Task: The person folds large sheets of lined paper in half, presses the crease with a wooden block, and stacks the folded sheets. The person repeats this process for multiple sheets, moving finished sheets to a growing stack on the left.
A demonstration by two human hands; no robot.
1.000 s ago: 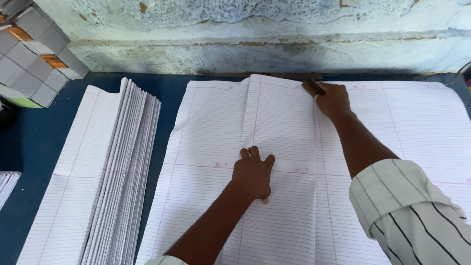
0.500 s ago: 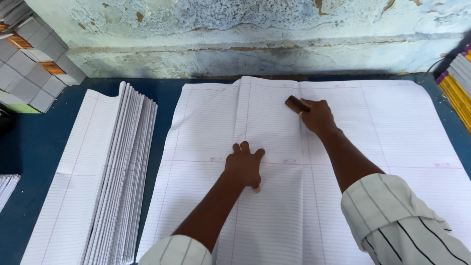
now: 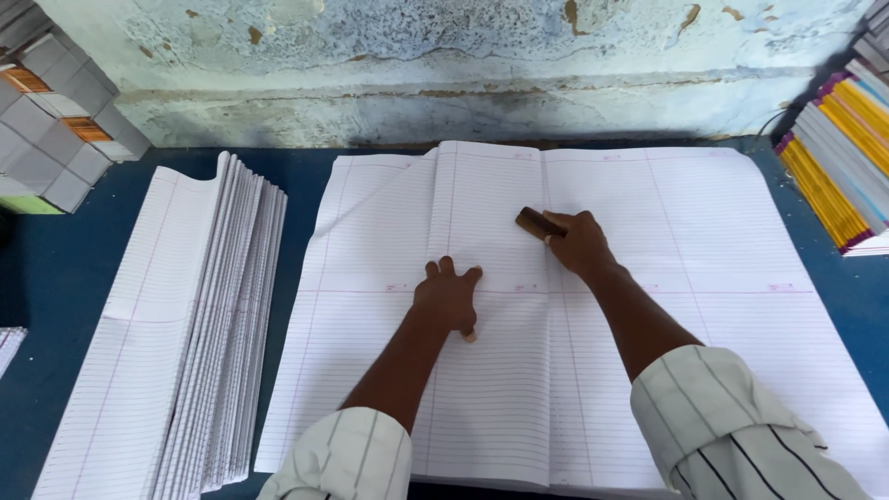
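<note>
**Creasing the big ruled sheet**

At the bench's [image 3: 56, 278] left edge sits a stack of folded ruled sheets [image 3: 199, 324], spines fanned, well apart from your hands. In the middle, the large ruled sheet [image 3: 704, 278] lies spread toward the right edge, with a folded panel over its centre. Your left hand [image 3: 447, 298] lies flat and released on that panel, fingers spread, probably to stop the paper sliding. Just to its right, your right hand [image 3: 576, 243] grasps a small brown wooden block [image 3: 535, 223], pressed onto the paper beside the fold line, seemingly to sharpen the crease. Coloured-edged books [image 3: 838, 157] are stacked at the far right corner.
</note>
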